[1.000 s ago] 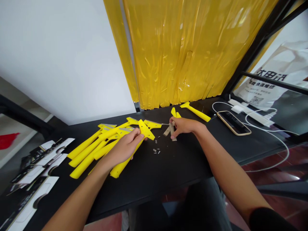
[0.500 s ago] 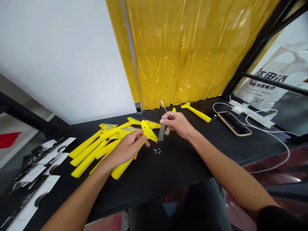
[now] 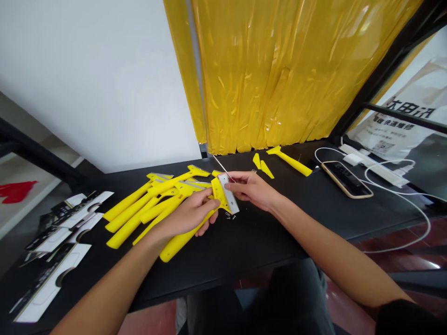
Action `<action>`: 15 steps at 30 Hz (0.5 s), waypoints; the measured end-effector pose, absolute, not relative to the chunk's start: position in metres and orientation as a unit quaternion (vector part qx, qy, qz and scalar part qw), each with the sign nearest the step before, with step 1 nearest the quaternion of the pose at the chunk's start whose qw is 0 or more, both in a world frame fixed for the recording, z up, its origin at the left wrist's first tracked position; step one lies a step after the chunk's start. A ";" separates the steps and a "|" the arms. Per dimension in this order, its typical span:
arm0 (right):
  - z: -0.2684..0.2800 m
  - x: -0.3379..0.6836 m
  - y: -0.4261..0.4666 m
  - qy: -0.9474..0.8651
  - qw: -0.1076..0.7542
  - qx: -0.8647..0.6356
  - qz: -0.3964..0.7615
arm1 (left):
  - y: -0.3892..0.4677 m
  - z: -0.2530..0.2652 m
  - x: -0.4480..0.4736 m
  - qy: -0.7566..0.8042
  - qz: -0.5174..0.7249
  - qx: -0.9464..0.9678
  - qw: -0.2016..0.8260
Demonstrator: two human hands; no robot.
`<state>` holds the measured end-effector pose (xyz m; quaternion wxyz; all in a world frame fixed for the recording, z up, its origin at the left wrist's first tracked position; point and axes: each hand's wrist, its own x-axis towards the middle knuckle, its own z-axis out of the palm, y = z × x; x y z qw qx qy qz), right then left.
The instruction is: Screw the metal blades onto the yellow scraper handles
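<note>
My left hand [image 3: 193, 214] is closed round a yellow scraper [image 3: 176, 244], whose head points away from me. In my right hand [image 3: 254, 190], a flat silver metal blade [image 3: 228, 197] with holes is pinched between thumb and fingers, lying against the scraper's head. A thin screwdriver [image 3: 222, 166] also sticks out of that hand, its shaft pointing up and left and its handle mostly hidden by the fingers. Just below the blade, small screws and nuts [image 3: 228, 216] lie on the black table [image 3: 251, 246].
Several yellow scrapers [image 3: 139, 204] are piled at the left, beside printed cardboard sleeves [image 3: 59, 267]. Behind my right hand lie two small yellow pieces [image 3: 267, 169] and a yellow handle [image 3: 293, 164]. A phone [image 3: 345, 179], white cable [image 3: 417, 200] and power strip [image 3: 377, 165] are at the right.
My right hand has brought the metal blade left, onto the scraper's head, and turned it. The screwdriver's shaft now leans further left. Two small yellow pieces are now uncovered behind the hand.
</note>
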<state>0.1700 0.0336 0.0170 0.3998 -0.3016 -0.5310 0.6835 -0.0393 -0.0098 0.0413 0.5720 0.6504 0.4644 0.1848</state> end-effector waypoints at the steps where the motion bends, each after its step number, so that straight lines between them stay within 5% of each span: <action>1: 0.016 0.169 0.033 -0.545 0.395 -0.306 0.673 | -0.010 0.041 -0.039 0.467 0.185 0.650 0.570; 10: 0.004 0.154 0.030 -0.595 0.458 -0.305 0.586 | -0.010 0.040 -0.038 0.466 0.171 0.697 0.517; 15: 0.004 0.156 0.028 -0.663 0.420 -0.326 0.527 | -0.007 0.035 -0.040 0.460 0.176 0.712 0.499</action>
